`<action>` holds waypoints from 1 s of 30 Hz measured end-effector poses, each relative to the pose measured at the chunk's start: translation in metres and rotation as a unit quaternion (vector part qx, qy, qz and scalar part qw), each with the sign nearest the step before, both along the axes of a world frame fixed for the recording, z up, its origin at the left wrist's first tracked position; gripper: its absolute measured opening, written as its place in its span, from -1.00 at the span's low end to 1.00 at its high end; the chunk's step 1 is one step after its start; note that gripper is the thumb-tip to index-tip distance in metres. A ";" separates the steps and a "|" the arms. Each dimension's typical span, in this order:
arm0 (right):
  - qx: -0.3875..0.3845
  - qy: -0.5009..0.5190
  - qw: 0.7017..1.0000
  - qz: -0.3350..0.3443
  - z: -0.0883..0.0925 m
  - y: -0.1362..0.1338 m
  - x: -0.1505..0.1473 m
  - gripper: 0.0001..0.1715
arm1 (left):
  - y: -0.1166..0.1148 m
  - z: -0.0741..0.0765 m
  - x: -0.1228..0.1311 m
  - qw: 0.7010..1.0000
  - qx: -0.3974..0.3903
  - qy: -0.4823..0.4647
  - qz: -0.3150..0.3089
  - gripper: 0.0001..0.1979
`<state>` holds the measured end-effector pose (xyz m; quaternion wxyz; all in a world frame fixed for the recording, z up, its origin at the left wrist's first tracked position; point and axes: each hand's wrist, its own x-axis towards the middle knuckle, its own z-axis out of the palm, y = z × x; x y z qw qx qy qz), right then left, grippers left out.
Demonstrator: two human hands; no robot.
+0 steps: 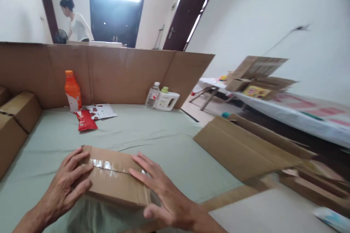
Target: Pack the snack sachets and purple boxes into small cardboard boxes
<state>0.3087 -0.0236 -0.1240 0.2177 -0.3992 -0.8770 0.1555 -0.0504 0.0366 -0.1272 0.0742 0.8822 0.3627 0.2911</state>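
- Taped carton (pixel 116 182): set toward tabletop's (pixel 147 138) near edge, presumably for reach.
- Left hand (pixel 67 182), right hand (pixel 162 189): spread open, ungripping; laid against opposite ends, seemingly for steadying.

hands: two were counted, a left hand (pixel 67 182) and a right hand (pixel 161 185)
taped carton (pixel 115 180): one lay toward the near edge of the table (pixel 131 127)
plain cartons (pixel 26 107): at least two stood along the left edge, cut off by the view
bottles: two stood toward the far edge, an orange bottle (pixel 72 89) and a clear bottle (pixel 152 96)
white jug (pixel 162 101): one stood near the far right corner
red packet (pixel 86 121): one lay toward the far left corner
printed sheet (pixel 106 111): one lay toward the far edge
cardboard panel (pixel 131 74): one stood along the far edge
person (pixel 80 27): one was beyond it
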 end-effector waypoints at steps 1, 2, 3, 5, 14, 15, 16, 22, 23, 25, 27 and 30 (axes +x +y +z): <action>0.002 0.004 1.000 -0.013 -0.007 -0.005 0.002 0.03 | 0.000 0.002 -0.001 1.000 -0.011 0.006 -0.006 -0.63; 0.006 0.008 1.000 -0.029 -0.014 -0.009 0.005 0.00 | -0.001 0.005 -0.002 0.999 -0.029 0.014 -0.018 -0.57; 0.008 0.011 0.999 -0.043 -0.020 -0.011 0.006 -0.06 | 0.000 0.008 -0.002 0.998 -0.052 0.021 -0.034 -0.51; 0.006 0.012 0.999 -0.053 -0.029 -0.011 0.010 -0.16 | 0.000 0.015 -0.002 0.993 -0.095 0.022 -0.061 -0.43; 0.016 0.019 0.994 0.108 -0.022 0.096 -0.034 -0.21 | -0.072 0.007 -0.021 0.980 0.110 0.111 0.122 -0.34; 0.031 0.030 0.991 0.126 -0.021 0.116 -0.054 -0.23 | -0.080 0.004 -0.023 0.968 0.147 0.119 0.166 -0.37; 0.043 0.041 0.989 0.132 -0.022 0.136 -0.078 -0.26 | -0.085 0.002 -0.024 0.953 0.178 0.124 0.210 -0.40; 0.024 0.117 0.993 -0.010 -0.054 0.201 -0.218 -0.10 | -0.054 -0.007 -0.036 0.868 0.242 0.143 0.408 -0.54; 0.018 0.120 0.992 -0.019 -0.064 0.199 -0.230 -0.06 | -0.040 -0.008 -0.039 0.857 0.241 0.147 0.432 -0.53; 0.007 0.118 0.993 -0.019 -0.087 0.186 -0.242 -0.07 | -0.009 -0.008 -0.045 0.838 0.232 0.153 0.469 -0.53; -0.002 0.114 0.993 -0.014 -0.109 0.169 -0.240 -0.20 | 0.026 -0.007 -0.051 0.829 0.212 0.157 0.493 -0.53; -0.001 0.111 0.994 -0.002 -0.130 0.151 -0.229 -0.46 | 0.083 -0.004 -0.061 0.820 0.166 0.164 0.522 -0.52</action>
